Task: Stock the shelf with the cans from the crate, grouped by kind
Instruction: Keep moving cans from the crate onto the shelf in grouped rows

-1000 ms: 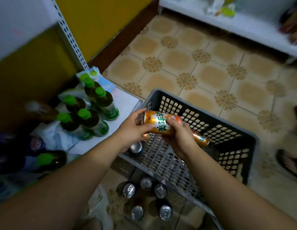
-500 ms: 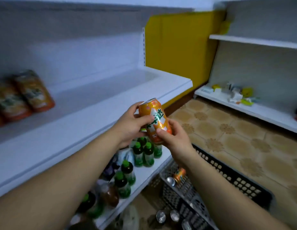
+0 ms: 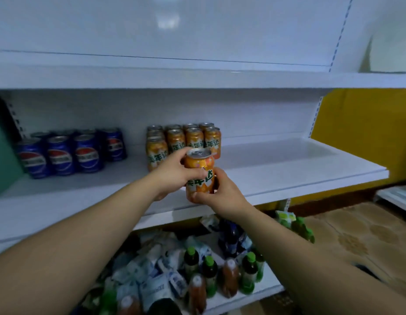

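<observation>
Shelf [image 3: 288,178] dead ahead: blue cans [image 3: 61,155] grouped at the left, orange cans [image 3: 186,137] mid-shelf. Left hand [image 3: 172,173] and right hand [image 3: 224,196] both curl round one can [image 3: 199,171], upright over the near edge. Placing step, I'd say. Next it needs setting down beside the orange group.

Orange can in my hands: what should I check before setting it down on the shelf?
1. Grip: left hand and right hand both hold the orange can: ok.
2. Can upright, tab end up: ok.
3. Matching kind: the shelved orange cans stand just behind it, and the blue cans stand apart to the left: ok.
4. Bare shelf to the right of the orange group: ok.
5. Free spot in the group's front row: cannot tell, the hands hide it.
</observation>
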Tool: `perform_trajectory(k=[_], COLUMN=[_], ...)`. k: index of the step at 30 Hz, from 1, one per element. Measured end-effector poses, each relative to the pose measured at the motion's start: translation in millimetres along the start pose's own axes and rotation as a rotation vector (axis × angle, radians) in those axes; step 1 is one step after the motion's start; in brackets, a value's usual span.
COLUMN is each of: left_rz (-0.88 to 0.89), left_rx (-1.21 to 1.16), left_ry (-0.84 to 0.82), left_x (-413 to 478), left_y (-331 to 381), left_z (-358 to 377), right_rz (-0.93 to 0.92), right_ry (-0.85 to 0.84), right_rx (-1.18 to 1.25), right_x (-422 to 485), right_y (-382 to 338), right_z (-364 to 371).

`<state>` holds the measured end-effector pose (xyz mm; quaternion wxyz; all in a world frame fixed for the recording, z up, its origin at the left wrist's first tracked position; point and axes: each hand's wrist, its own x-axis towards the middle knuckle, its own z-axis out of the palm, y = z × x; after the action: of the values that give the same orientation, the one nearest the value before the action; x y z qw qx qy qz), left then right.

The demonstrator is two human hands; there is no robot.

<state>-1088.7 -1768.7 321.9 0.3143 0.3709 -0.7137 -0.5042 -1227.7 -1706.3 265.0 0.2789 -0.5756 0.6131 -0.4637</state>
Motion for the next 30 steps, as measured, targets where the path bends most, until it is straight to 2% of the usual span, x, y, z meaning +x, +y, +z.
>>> perform_trajectory(k=[4, 6, 11, 14, 18, 30], left_rz=[-0.039, -0.077, -0.351, -0.425, -0.395, -0.383], left_rx=[0.046, 0.147, 0.842, 1.081, 1.15, 1.175], left_ry=[0.071, 0.082, 0.055, 0.018, 0.071, 0.086], left_x=[-11, -16, -35, -34, -28, -27], left_y=[-18, -30, -86, -103, -109, -118], left_z=[-43, -61, -91, -93, -91, -89], right_rz=[-0.04, -0.028, 0.037, -0.006, -0.075, -0.02], right_ry=[-0.013, -0.005, -0.002, 0.005, 0.026, 0.102], right_rx=[-0.047, -0.061, -0.078, -0.08, -0.069, -0.206], right_x=[16, 24, 50, 68, 93, 156], right_y=[-14, -12, -2, -4, -4, 18], right_z=[39, 48, 56, 62, 71, 93])
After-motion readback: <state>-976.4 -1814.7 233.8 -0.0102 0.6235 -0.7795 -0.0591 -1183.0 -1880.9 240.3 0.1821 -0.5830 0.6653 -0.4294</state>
